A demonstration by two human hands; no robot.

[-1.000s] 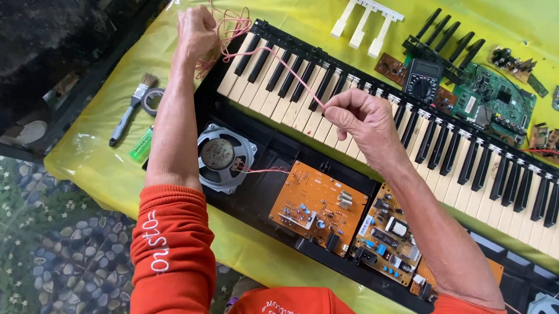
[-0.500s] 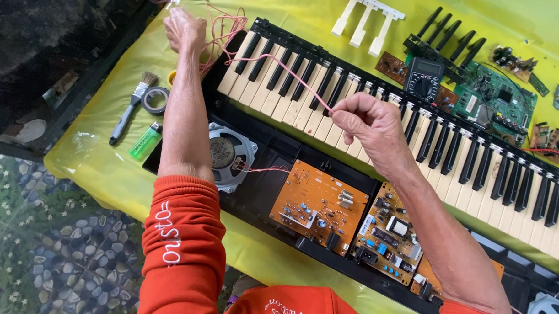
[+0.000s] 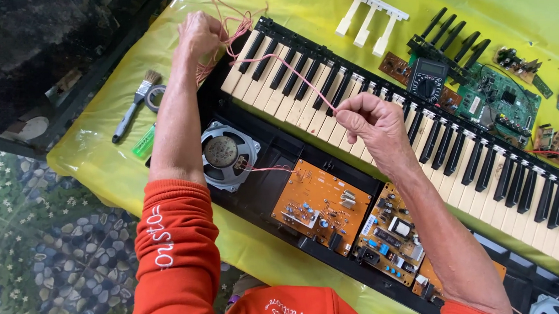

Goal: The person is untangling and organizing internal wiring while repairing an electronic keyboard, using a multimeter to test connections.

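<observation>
Left hand (image 3: 200, 35) grips a tangled pink wire bundle (image 3: 223, 29) at eleven o'clock. Right hand (image 3: 369, 118) pinches one strand taut above the keyboard (image 3: 416, 132). Untangling appears under way; next likely needs steady separation.

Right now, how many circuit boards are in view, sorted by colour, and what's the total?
Orange boards: 2, one beside the speaker, one partly hidden under the right forearm.
Cream board with blue parts: 1.
Green board: 1.
Small brown board: 1.
Total: 5; the tiny pieces at far right are unclear.
</observation>
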